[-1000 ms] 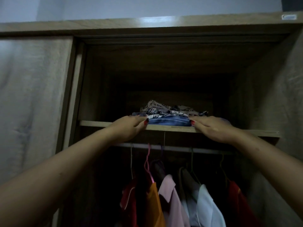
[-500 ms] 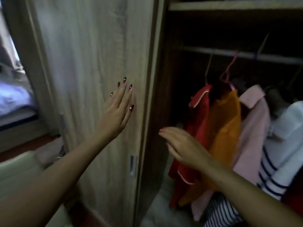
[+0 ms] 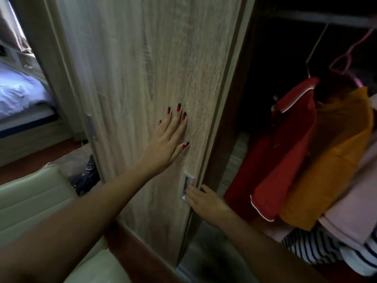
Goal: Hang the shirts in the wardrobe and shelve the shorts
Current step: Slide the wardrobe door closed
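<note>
The wardrobe's light wooden sliding door [image 3: 142,78] fills the middle of the view. My left hand [image 3: 168,139] lies flat on its panel, fingers spread. Lower down, my right hand [image 3: 204,199] has its fingertips hooked in the recessed metal door handle [image 3: 187,185] at the door's right edge. In the dark open part of the wardrobe hang a red shirt [image 3: 285,144], an orange shirt [image 3: 334,156], a pink shirt [image 3: 359,211] and a striped shirt [image 3: 318,246] from a rail [image 3: 326,19]. The shelf with the shorts is out of view.
A cream padded seat [image 3: 30,199] stands at the lower left, with a dark bag [image 3: 86,176] on the floor behind it. A bed with pale blue bedding [image 3: 18,88] lies at the far left. A second door handle [image 3: 89,125] shows on the left door edge.
My view dropped from the top shelf to the door. Both hands left the folded shorts; the left went flat on the door and the right reached down into the handle.
</note>
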The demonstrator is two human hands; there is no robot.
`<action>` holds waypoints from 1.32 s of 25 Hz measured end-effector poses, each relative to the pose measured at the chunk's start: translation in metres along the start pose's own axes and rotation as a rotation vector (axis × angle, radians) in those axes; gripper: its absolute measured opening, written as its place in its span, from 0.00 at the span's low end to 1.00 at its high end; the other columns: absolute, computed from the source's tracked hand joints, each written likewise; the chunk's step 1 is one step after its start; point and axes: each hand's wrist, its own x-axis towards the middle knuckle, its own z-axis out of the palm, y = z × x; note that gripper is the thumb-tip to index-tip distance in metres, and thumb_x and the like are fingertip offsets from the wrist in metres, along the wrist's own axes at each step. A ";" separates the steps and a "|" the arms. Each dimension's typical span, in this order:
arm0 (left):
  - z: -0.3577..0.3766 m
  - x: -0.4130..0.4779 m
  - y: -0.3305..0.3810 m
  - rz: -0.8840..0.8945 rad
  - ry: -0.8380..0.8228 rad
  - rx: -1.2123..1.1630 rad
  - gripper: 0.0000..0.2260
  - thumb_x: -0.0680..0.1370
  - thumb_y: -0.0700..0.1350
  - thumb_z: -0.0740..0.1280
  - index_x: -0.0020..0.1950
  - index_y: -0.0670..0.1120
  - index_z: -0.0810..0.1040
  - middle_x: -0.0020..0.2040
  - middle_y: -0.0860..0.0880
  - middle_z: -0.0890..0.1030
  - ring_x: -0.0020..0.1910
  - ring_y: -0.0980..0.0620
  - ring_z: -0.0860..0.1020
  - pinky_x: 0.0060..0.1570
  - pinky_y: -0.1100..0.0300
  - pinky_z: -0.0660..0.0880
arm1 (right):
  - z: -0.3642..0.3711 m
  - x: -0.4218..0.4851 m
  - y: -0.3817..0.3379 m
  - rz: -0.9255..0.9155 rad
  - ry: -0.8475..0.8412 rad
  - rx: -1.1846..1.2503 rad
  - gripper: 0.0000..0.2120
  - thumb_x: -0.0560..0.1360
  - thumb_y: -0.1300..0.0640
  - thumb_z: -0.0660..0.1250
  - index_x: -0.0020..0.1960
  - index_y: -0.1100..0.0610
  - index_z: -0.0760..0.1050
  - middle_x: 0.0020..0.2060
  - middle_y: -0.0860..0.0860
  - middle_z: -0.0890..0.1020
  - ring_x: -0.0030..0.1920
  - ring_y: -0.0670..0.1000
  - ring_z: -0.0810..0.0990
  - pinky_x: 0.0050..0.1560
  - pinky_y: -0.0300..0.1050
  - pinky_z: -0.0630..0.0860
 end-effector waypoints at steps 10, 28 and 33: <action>0.003 -0.001 0.007 0.050 -0.011 0.006 0.30 0.82 0.55 0.53 0.78 0.44 0.45 0.79 0.41 0.43 0.77 0.41 0.40 0.73 0.37 0.53 | -0.014 -0.004 -0.026 0.158 -0.051 0.123 0.27 0.78 0.57 0.58 0.74 0.59 0.55 0.75 0.58 0.57 0.76 0.56 0.52 0.73 0.61 0.53; 0.037 -0.003 0.240 0.417 0.106 0.114 0.34 0.79 0.58 0.59 0.78 0.50 0.44 0.78 0.46 0.45 0.77 0.40 0.47 0.67 0.27 0.50 | 0.092 -0.253 -0.015 0.543 -0.004 0.117 0.24 0.54 0.52 0.78 0.50 0.53 0.82 0.49 0.49 0.83 0.56 0.50 0.80 0.47 0.47 0.78; 0.038 -0.003 0.322 0.463 0.139 0.139 0.36 0.75 0.61 0.62 0.78 0.53 0.49 0.79 0.47 0.50 0.77 0.41 0.50 0.69 0.28 0.50 | 0.100 -0.339 -0.010 0.637 -0.013 0.153 0.23 0.53 0.52 0.79 0.47 0.52 0.83 0.46 0.48 0.84 0.52 0.49 0.82 0.47 0.46 0.78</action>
